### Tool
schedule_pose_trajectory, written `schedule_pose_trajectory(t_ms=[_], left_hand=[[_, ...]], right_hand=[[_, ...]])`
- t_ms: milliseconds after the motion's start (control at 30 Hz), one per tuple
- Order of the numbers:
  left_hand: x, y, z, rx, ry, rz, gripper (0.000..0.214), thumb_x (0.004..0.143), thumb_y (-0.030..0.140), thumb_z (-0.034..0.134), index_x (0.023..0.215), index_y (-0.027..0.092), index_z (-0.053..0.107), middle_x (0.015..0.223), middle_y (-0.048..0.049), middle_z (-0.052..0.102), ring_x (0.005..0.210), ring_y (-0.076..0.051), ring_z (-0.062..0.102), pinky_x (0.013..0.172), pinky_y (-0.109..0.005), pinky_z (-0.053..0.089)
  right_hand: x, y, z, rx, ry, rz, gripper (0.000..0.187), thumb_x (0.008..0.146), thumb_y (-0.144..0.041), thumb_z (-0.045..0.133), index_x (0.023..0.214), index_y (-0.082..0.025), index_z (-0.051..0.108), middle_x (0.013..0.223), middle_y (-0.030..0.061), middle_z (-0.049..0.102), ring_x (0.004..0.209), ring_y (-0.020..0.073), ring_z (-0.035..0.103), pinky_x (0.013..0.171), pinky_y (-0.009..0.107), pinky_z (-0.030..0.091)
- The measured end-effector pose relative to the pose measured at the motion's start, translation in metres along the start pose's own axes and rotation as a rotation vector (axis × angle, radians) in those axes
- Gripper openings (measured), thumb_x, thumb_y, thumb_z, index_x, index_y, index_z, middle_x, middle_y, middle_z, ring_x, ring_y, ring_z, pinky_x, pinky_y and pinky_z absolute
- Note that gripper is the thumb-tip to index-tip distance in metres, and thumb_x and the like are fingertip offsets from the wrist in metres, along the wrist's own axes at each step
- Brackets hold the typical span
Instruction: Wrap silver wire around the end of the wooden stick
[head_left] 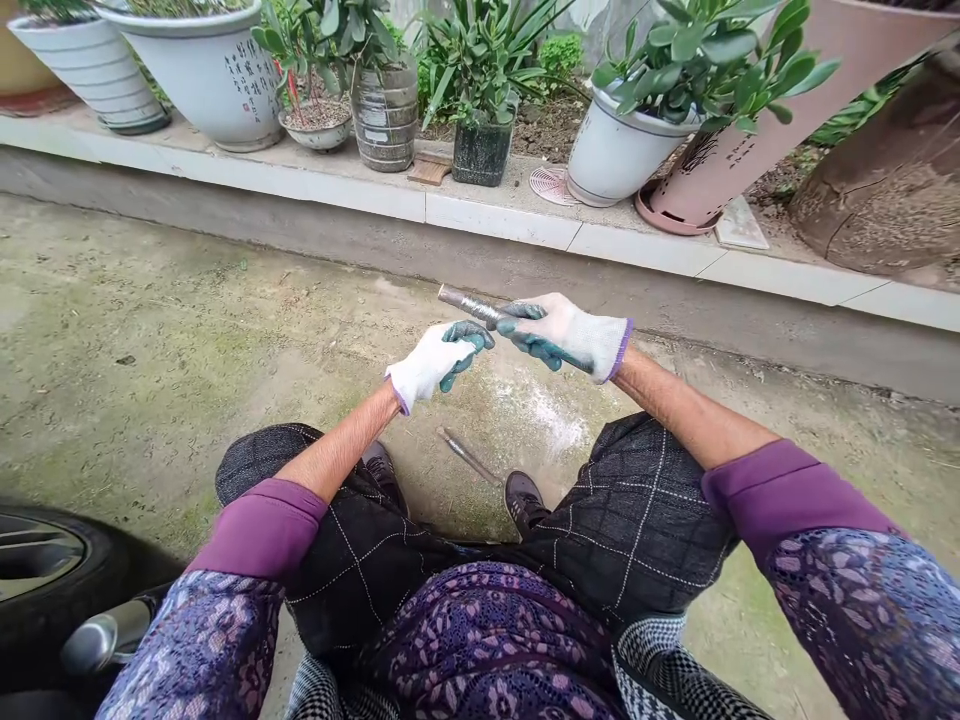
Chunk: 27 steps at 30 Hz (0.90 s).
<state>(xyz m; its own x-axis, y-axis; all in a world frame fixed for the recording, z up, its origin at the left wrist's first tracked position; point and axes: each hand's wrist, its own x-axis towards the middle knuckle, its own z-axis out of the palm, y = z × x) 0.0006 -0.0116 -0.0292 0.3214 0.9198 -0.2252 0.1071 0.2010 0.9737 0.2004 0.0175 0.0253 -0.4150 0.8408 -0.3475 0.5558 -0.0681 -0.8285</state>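
Note:
My right hand point(559, 330), in a white glove with a teal coated palm, is closed round a grey rod point(472, 305) with shiny, silvery thread-like winding along its middle. The rod's bare end points left and slightly up. Just below and left of it, my left hand point(446, 360) wears a matching glove. Its fingers are curled into a pinch close to the rod; whatever lies between them is too small to make out. A second greyish rod point(471, 457) lies on the ground between my shoes.
White powdery marks point(551, 415) spread over the concrete ground point(225, 310). Across the front runs a low tiled ledge point(495, 218) with several potted plants, including a white pot point(622, 150) and a pink pot point(712, 170). A vehicle wheel point(67, 580) stands close at my left.

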Motion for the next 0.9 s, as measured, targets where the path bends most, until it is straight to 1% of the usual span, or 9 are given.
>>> schedule_pose_trajectory(t_ms=[100,167,300,367,467,533,700,800,900], left_hand=[[0.003,0.006,-0.005,0.119,0.052,-0.005,0.009,0.085,0.018,0.057,0.08,0.014,0.063,0.053,0.007,0.042,0.038,-0.005,0.035,0.034,-0.017,0.029],[0.004,0.012,-0.01,0.216,0.042,0.007,0.008,0.083,0.016,0.058,0.077,0.013,0.063,0.053,0.0062,0.044,0.039,-0.004,0.037,0.036,-0.016,0.031],[0.004,0.018,-0.017,0.368,-0.127,0.017,0.016,0.074,0.012,0.061,0.087,0.013,0.071,0.058,0.0046,0.056,0.044,-0.004,0.043,0.039,-0.014,0.031],[0.004,0.014,-0.015,0.418,-0.124,-0.034,0.016,0.07,0.012,0.063,0.084,0.013,0.072,0.06,0.004,0.059,0.045,-0.004,0.043,0.04,-0.015,0.03],[0.004,0.006,-0.005,0.442,-0.041,-0.125,0.009,0.067,0.011,0.066,0.075,0.013,0.069,0.053,0.0048,0.054,0.041,-0.004,0.039,0.039,-0.016,0.026],[0.004,0.002,0.0,0.446,-0.003,-0.142,0.004,0.069,0.013,0.066,0.073,0.014,0.066,0.05,0.0057,0.049,0.039,-0.004,0.036,0.038,-0.017,0.025],[0.005,0.002,0.003,0.273,0.061,-0.111,0.008,0.08,0.023,0.059,0.085,0.017,0.062,0.055,0.0063,0.046,0.041,-0.006,0.037,0.036,-0.017,0.029],[0.002,0.006,0.003,0.128,0.068,-0.09,0.014,0.08,0.019,0.054,0.09,0.017,0.063,0.055,0.0067,0.044,0.041,-0.006,0.036,0.034,-0.016,0.03],[-0.003,0.01,0.004,0.112,0.07,-0.048,0.015,0.08,0.02,0.054,0.09,0.016,0.064,0.056,0.007,0.043,0.041,-0.006,0.036,0.033,-0.016,0.029]], right_hand=[[-0.006,0.003,-0.005,0.139,-0.131,0.015,0.027,0.085,-0.038,0.066,0.1,-0.016,0.066,0.059,-0.0048,0.046,0.041,0.0059,0.036,0.033,0.019,0.029],[-0.007,0.008,-0.01,0.148,-0.23,0.012,0.034,0.082,-0.04,0.069,0.104,-0.015,0.067,0.058,-0.0051,0.047,0.039,0.006,0.036,0.032,0.019,0.03],[-0.005,0.02,-0.015,-0.077,-0.464,0.025,0.042,0.08,-0.046,0.07,0.108,-0.014,0.07,0.059,-0.0045,0.05,0.04,0.0066,0.039,0.033,0.02,0.031],[0.0,0.026,-0.011,-0.294,-0.49,0.046,0.035,0.082,-0.045,0.067,0.101,-0.016,0.072,0.059,-0.0037,0.052,0.042,0.0072,0.04,0.036,0.021,0.031],[0.012,0.034,0.002,-0.669,-0.33,0.037,0.022,0.083,-0.038,0.065,0.091,-0.02,0.075,0.061,-0.0014,0.059,0.05,0.0106,0.049,0.046,0.023,0.037],[0.02,0.037,0.008,-0.812,-0.197,0.016,0.022,0.083,-0.036,0.065,0.094,-0.021,0.076,0.07,0.0018,0.067,0.061,0.015,0.058,0.056,0.026,0.041],[0.032,0.03,0.004,-0.896,0.006,-0.058,0.036,0.092,-0.038,0.053,0.118,-0.021,0.07,0.1,0.0092,0.074,0.085,0.0221,0.066,0.071,0.03,0.044],[0.033,0.02,-0.003,-0.915,0.125,-0.081,0.039,0.094,-0.04,0.049,0.123,-0.022,0.067,0.104,0.0095,0.074,0.087,0.0228,0.066,0.072,0.03,0.044],[0.033,0.014,-0.009,-0.893,0.195,-0.068,0.04,0.094,-0.044,0.049,0.121,-0.022,0.067,0.102,0.01,0.074,0.084,0.0231,0.065,0.069,0.031,0.042]])
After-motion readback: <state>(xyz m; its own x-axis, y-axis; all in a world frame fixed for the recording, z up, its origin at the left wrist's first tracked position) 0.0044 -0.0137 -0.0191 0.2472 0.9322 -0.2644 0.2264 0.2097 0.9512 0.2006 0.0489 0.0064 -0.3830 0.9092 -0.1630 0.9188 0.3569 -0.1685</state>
